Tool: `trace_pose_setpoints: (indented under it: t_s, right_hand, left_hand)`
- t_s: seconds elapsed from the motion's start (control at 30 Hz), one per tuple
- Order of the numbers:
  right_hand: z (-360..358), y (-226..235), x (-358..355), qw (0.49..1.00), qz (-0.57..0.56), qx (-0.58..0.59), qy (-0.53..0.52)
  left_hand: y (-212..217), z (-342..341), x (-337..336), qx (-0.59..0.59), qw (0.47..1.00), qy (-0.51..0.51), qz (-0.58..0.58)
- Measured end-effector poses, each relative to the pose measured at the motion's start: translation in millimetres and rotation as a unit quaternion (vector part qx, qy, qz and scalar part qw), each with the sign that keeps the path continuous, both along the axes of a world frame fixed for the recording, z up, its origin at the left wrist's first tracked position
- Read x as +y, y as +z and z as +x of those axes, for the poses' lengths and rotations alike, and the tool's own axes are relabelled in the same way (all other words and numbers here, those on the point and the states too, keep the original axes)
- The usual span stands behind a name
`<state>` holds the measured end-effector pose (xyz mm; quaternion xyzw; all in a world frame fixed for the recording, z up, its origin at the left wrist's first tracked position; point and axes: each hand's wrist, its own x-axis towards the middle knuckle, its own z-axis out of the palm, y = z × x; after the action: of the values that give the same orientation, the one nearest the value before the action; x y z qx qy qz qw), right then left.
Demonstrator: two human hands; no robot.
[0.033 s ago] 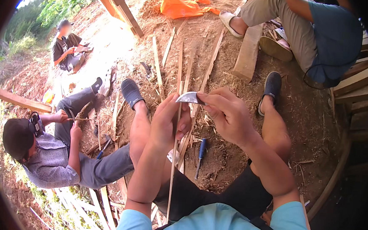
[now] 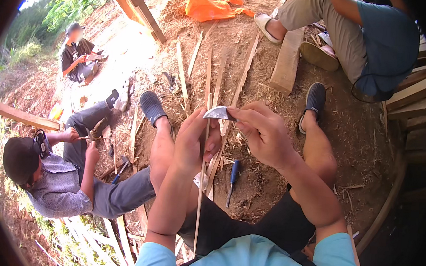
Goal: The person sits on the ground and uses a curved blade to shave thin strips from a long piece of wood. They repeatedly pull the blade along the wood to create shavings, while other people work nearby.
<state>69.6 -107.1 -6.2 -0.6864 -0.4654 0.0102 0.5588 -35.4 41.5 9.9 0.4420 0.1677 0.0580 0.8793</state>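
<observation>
Left hand (image 2: pixel 192 146) is wrapped round a thin bamboo strip (image 2: pixel 200 191), fingers curled and pressed on it, with the strip running up past the fingertips. Right hand (image 2: pixel 264 133) pinches a knife (image 2: pixel 219 114) blade between thumb and fingers, its edge touching the strip just above the left fingers. Beyond the knuckles, a blue-handled tool (image 2: pixel 233 175) lies on the dirt, more slats (image 2: pixel 211 79) further out.
</observation>
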Motion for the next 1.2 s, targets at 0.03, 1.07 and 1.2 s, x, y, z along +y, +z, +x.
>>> trace_pose_setpoints:
  t_s: [0.03,1.07,1.2]
  right_hand:
    - [-1,0,1,1.0,0.0,0.008,0.004]
    - [3,-9,6,0.996,-0.042,0.002,-0.083]
    - [-9,-7,13,0.999,-0.048,0.0,-0.023]
  left_hand:
    - [0,-1,1,0.0,1.0,0.002,0.001]
    - [3,-15,12,0.081,0.974,0.024,0.209]
    - [-3,-17,8,0.078,0.974,0.037,0.209]
